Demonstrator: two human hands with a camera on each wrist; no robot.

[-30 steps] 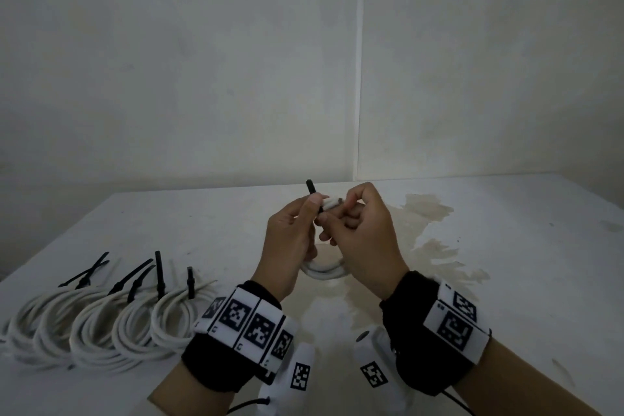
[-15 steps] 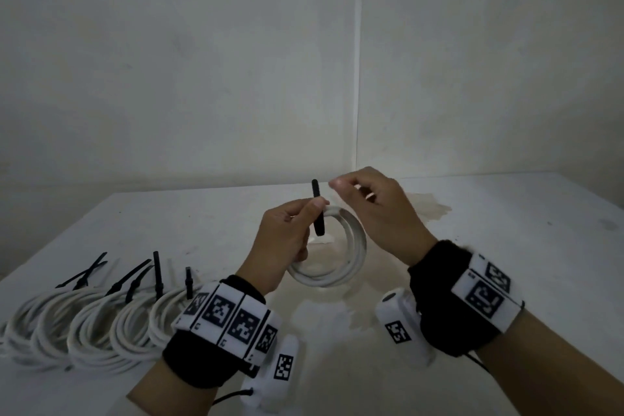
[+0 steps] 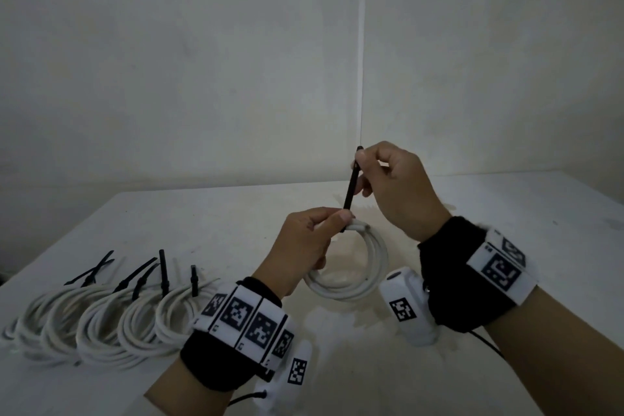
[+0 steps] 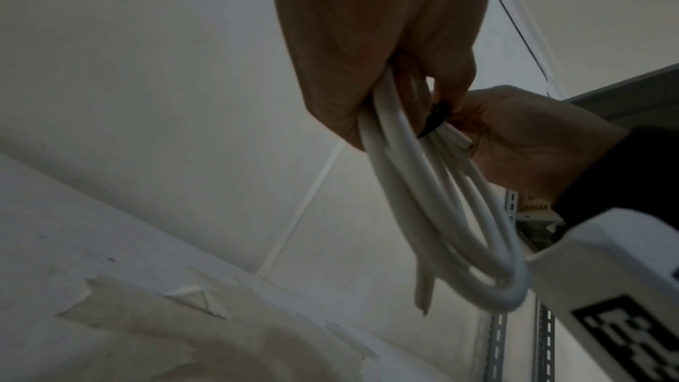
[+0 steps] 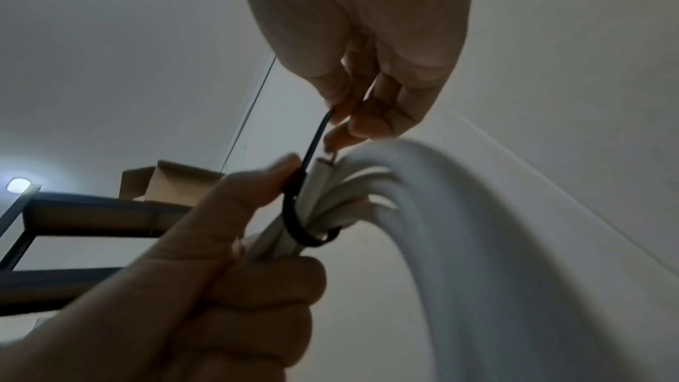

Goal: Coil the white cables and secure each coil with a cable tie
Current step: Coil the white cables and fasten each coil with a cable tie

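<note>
1. Right now the white cable coil [image 3: 351, 267] hangs upright above the worktop [image 3: 506, 213], held up in the air between my two hands.
2. Around the top of that coil runs a black cable tie [image 3: 351, 186], looped about the bunched strands; the right wrist view shows the loop [image 5: 297, 222] wrapping them just above my curled fingers.
3. My left hand [image 3: 304, 246] has its grip clamped on the coil's top, thumb pressing on the strands at the point where the tie's tail leaves the loop.
4. My right hand [image 3: 398, 186] sits higher, its grip pinched on the tie's free tail near the tip, thumb and forefinger together, so the tail stands nearly straight up from the coil.
5. A cut end of the cable [image 4: 422, 295] dangles inside the ring in the left wrist view.
6. On the worktop to my left lie five tied coils [image 3: 101, 324] in an overlapping row, each with a black tie tail [image 3: 163, 270] sticking up or slanting away.
7. Both wrists wear black bands with white marker blocks [image 3: 243, 317], and a white camera housing [image 3: 405, 307] hangs under each wrist.
8. Beyond the worktop stand plain pale walls [image 3: 202, 61] meeting in a corner.
</note>
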